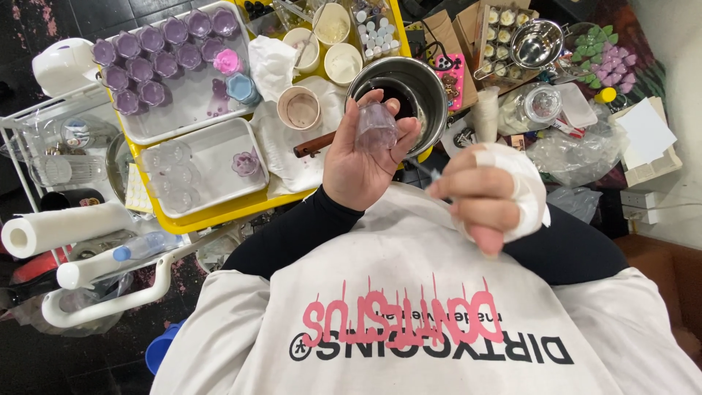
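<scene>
My left hand (360, 162) cups one clear cup (376, 129) in curled fingers, while my right hand (486, 196) pinches one thin tool (431, 174) just beside it.

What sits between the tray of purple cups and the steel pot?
In the head view, a beige cup with a purplish inside sits on white paper between the tray and the steel pot.
</scene>
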